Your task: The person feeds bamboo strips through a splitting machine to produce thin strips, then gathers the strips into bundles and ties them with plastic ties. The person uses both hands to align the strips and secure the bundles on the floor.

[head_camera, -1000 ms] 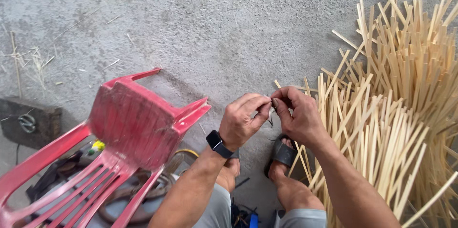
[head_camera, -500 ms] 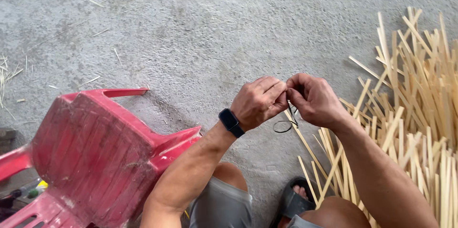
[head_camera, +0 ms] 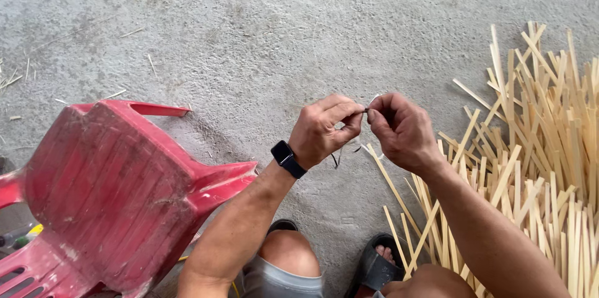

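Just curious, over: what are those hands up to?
Left hand and right hand pinch a thin cord together. Bamboo strips at right. Red chair at left.

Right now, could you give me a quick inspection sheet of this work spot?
Surface: rough grey concrete floor, scattered thin slivers.
Job's things: small thin band pinched between both hands; detail too small to tell.
Clutter: pile of pale sticks on the right; red plastic chair tipped over on the left.
Hands: left hand and right hand meet fingertip to fingertip; black watch on the left wrist.
Cables: nothing seen.
Surroundings: person's knees and dark sandal below.
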`<state>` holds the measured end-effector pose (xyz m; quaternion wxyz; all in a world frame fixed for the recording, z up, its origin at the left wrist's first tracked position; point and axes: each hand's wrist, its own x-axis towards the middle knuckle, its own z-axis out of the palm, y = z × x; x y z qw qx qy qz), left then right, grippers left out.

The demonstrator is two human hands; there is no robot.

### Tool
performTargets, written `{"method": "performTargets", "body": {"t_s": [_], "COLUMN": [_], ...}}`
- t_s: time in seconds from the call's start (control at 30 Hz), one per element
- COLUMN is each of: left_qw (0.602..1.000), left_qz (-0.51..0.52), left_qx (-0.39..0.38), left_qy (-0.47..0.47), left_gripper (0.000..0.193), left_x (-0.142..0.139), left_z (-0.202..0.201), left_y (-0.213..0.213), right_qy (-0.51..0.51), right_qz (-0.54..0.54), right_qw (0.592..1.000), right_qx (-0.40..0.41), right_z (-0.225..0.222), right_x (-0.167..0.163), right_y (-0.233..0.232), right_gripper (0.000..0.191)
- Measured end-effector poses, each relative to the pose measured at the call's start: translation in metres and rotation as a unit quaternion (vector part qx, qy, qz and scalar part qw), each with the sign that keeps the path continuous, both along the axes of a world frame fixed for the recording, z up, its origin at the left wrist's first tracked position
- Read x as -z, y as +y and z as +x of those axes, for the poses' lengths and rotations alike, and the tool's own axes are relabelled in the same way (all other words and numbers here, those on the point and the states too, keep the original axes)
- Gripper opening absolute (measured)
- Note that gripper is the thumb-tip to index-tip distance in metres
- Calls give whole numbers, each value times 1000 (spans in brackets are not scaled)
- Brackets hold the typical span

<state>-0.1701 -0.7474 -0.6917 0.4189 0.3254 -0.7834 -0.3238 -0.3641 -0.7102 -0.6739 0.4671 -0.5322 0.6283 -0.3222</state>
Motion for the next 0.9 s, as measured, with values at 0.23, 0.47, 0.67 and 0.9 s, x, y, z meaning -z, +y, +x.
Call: {"method": "performTargets", "body": {"t_s": [0.23,0.47,0.67,0.9], "left_qw": [998,998,992,980], "left_qz": [51,-34,-97,174], "left_qx": [2,33,25,7], "left_qy": [22,-52,-82,94], "left_gripper": [16,18,17,15], "left_x": [-1,-7,-3,19], "left_z": [-19,-17,-16,-20], "left_y": [19,32,47,65], "right_qy": [-57,96,68,-394], "right_qz": [42,-111,-35,91], "right_qw": [997,988,997,908], "right_qx": [30,-49,-24,114], "right_z": [-17,-27,-24,-14], "right_x": [7,-4,2,27], "right_y": [19,29,34,48], "right_gripper": [14,14,11,9]}}
